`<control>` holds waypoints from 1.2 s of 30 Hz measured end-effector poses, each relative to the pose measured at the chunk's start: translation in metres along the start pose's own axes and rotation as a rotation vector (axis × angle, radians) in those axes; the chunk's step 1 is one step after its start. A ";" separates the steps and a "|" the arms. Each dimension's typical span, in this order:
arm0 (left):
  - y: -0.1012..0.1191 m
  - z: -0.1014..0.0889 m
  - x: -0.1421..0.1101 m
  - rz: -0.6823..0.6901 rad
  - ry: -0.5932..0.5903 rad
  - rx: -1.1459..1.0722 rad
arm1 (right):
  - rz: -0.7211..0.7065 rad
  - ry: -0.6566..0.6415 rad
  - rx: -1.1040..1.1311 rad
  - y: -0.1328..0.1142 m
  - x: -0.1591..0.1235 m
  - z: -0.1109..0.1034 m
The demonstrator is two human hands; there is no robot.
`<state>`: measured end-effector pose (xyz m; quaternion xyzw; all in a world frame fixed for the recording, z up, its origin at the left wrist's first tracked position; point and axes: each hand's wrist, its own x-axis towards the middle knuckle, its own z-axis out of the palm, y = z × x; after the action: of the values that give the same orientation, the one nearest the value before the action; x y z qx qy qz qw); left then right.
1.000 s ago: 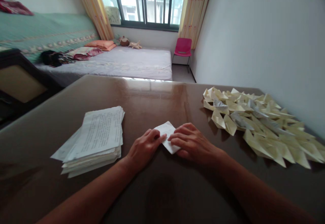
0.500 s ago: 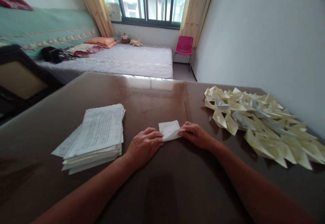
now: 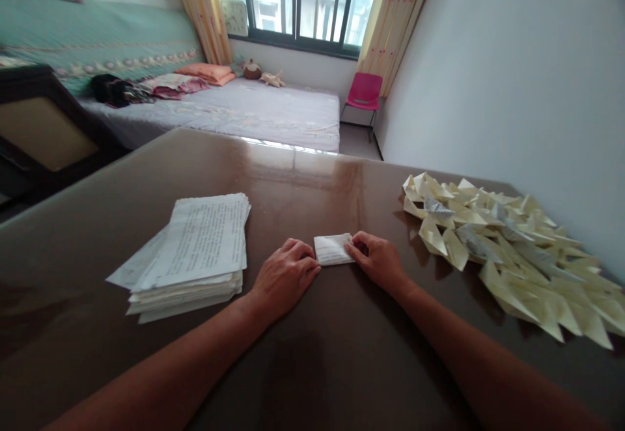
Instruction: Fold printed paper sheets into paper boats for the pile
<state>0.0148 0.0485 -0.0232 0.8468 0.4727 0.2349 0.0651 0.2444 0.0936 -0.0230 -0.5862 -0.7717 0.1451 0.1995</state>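
Observation:
A small folded sheet of printed paper [image 3: 333,250] lies on the brown table [image 3: 293,366] between my two hands. My left hand [image 3: 288,271] rests on the table with its fingers together and bent, the tips holding the paper's left edge at the lower corner. On the other side, my right hand [image 3: 374,255] pinches the right edge between thumb and fingers, the thumb lying on top. The underside of the paper is hidden.
Left of my hands sits a stack of printed sheets [image 3: 195,242]. Many folded paper boats [image 3: 498,236], cream and a few grey, crowd the table's right side near the wall. Beyond the table are a bed [image 3: 273,109] and a pink chair [image 3: 365,91].
The paper's raised lower flap now lies folded over, making the piece a flatter, shorter rectangle. My right thumb has moved onto its top. The whole view has tilted slightly.

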 end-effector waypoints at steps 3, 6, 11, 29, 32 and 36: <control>0.002 -0.001 -0.001 -0.001 0.016 0.055 | -0.004 -0.030 -0.066 -0.002 0.005 -0.002; 0.006 -0.002 -0.001 0.055 0.104 0.120 | -0.001 -0.051 -0.092 -0.003 0.008 -0.002; 0.016 0.007 -0.006 0.239 0.046 0.158 | 0.007 -0.020 -0.084 -0.002 0.005 0.001; 0.018 0.013 -0.007 0.164 -0.073 0.143 | 0.007 -0.059 -0.125 0.000 0.010 -0.001; 0.018 0.013 -0.007 0.164 -0.072 0.153 | -0.004 -0.071 -0.137 0.002 0.011 -0.002; 0.018 0.013 -0.007 0.169 -0.068 0.158 | -0.078 0.033 -0.141 0.000 0.007 -0.011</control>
<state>0.0316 0.0350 -0.0313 0.8937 0.4142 0.1726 -0.0059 0.2474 0.1001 -0.0126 -0.5707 -0.7987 0.0730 0.1760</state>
